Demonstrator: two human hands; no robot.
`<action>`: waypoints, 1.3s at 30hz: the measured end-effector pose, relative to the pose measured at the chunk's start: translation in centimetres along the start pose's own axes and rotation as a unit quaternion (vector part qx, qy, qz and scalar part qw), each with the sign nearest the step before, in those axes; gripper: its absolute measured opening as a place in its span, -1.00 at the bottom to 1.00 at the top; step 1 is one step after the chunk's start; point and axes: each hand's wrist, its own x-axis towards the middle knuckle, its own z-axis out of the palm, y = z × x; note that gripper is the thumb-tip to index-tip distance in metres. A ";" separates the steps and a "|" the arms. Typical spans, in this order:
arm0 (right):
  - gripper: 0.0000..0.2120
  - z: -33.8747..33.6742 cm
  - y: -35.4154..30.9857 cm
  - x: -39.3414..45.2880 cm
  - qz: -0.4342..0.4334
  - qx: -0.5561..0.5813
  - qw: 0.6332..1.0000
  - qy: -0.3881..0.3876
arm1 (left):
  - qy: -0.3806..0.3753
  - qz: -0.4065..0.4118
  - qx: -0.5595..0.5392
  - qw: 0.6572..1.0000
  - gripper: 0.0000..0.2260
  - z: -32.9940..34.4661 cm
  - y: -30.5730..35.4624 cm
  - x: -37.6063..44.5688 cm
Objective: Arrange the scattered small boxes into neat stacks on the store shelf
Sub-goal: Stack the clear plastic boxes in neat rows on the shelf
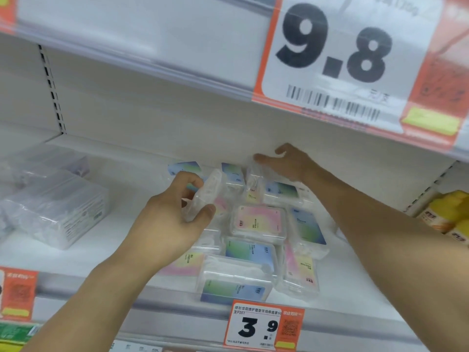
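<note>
Several small clear plastic boxes with pastel labels lie scattered on the white shelf [132, 179]. My left hand [172, 214] grips one clear box [205, 196], tilted on its edge, between thumb and fingers. My right hand [284, 161] reaches to the back of the shelf, its fingers spread over the top of another clear box [253, 181] that stands on edge. A pink-labelled box [258, 221] lies flat in the middle of the heap. A green-blue box [236, 280] sits at the shelf's front edge.
Clear wrapped packs [55, 212] sit on the left of the shelf. Yellow packets [446, 217] stand at the right. A big 9.8 price sign [335, 52] hangs from the shelf above, and a 3.9 tag [261, 326] is on the front rail.
</note>
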 end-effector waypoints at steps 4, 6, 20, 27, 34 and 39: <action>0.01 3.4 -1.7 1.3 0.012 -0.072 0.997 -0.038 | -0.007 -0.002 0.012 1.000 -0.74 0.0 0.2 0.0; -0.13 3.7 -1.3 1.6 0.023 -0.019 0.999 -0.012 | -0.002 -0.011 0.003 1.000 -0.74 -0.1 0.1 0.1; -0.45 -1.6 0.6 -4.9 -0.060 0.571 0.816 -0.064 | -0.033 -0.089 -0.141 0.985 -0.75 0.6 -0.1 2.0; -0.46 1.6 -6.3 -8.8 -0.149 0.487 0.858 -0.071 | 0.180 -0.001 0.024 0.983 -0.90 -5.1 -1.8 -0.4; -0.60 8.5 -17.5 -9.8 -0.152 0.426 0.892 -0.020 | 0.183 -0.065 0.283 0.939 -0.57 -12.0 -6.9 -2.3; -0.63 15.2 -22.0 -9.2 -0.121 0.241 0.962 -0.040 | 0.070 -0.127 0.328 0.933 -0.37 -13.6 -9.0 -3.9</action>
